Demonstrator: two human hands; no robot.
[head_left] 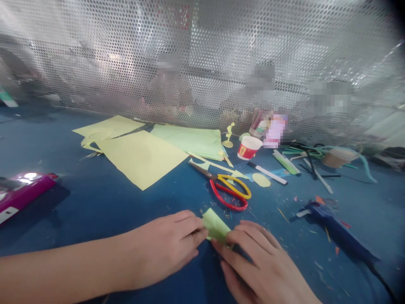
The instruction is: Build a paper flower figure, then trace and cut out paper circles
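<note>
the small green paper (217,224), at six o'clock on the table (164,200), looks partly folded, the fold unfinished. at its four o'clock, the right hand (257,259) pinches it, fingers curled; at nine, the left hand's (172,242) bent fingers touch its edge, grip unclear. beyond, a yellow disc (261,180) looks cut; a yellow sheet (142,158) remains whole.

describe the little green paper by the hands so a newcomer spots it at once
On the blue tabletop, find the red-and-yellow-handled metal scissors. Just nearer, between the left hand and right hand, is a small light-green paper piece. Unlike the large light-green paper sheets behind, it touches the right hand.
</note>
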